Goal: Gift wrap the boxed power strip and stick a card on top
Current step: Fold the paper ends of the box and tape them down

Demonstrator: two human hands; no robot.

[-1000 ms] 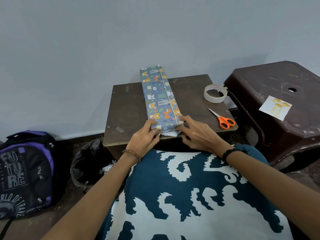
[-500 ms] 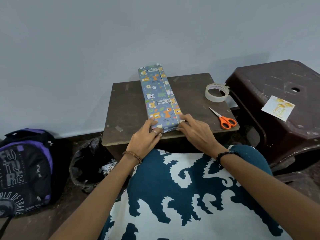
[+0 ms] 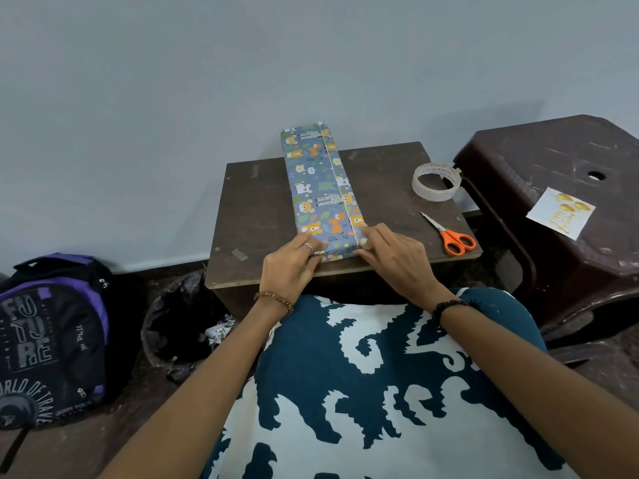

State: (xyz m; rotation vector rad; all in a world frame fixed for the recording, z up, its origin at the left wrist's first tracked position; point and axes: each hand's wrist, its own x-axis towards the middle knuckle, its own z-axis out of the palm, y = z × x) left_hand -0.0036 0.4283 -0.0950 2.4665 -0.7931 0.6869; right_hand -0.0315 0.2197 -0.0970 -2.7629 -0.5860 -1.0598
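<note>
Box (image 3: pixel 320 188) lies on tabletop (image 3: pixel 256 216); left hand (image 3: pixel 288 267) and right hand (image 3: pixel 394 261) press near-end paper, fingers (image 3: pixel 371 235) pinching folds.

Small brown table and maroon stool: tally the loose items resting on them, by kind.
Wrapped box: 1, on the small brown table
Clear tape roll: 1, on the table
Orange-handled scissors: 1, on the table
Card: 1, on the maroon stool
Total: 4
</note>
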